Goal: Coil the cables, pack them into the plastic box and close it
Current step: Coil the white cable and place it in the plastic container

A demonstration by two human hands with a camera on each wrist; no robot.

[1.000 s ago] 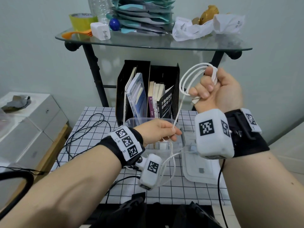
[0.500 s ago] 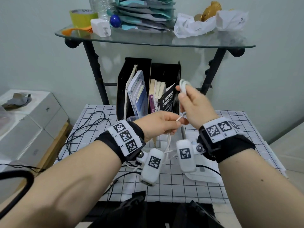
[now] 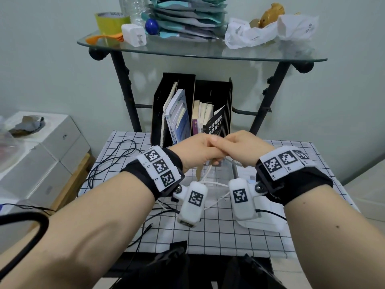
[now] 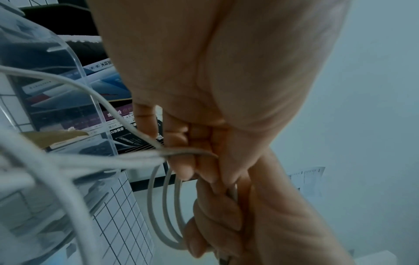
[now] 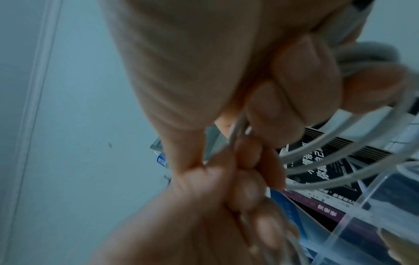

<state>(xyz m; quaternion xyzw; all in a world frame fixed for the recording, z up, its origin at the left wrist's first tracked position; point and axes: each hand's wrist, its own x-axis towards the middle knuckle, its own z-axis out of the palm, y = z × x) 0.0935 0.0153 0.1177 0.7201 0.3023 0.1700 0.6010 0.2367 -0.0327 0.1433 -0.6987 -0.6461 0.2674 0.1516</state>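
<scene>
My two hands meet fingertip to fingertip above the clear plastic box (image 3: 233,174). My left hand (image 3: 205,148) has its fingers curled and pinches the white cable (image 4: 145,138) where the loose strand runs in. My right hand (image 3: 229,146) grips the gathered loops of the white cable's coil (image 5: 340,152), which hang below its fingers. The coil's loops (image 4: 165,206) also show in the left wrist view, hanging between both hands. Loose white cable (image 3: 208,174) trails down toward the box and past the wrist cameras. The box (image 4: 75,59) is open.
The box lid (image 3: 268,225) lies flat on the checked table at the right. A thin black cable (image 3: 116,159) sprawls over the table's left side. A black file holder with books (image 3: 187,113) stands just behind the box. White cartons (image 3: 52,155) sit at the left.
My right hand has come down from chest height with the coil and joined my left hand above the box. The left hand rose slightly toward it along the cable.
</scene>
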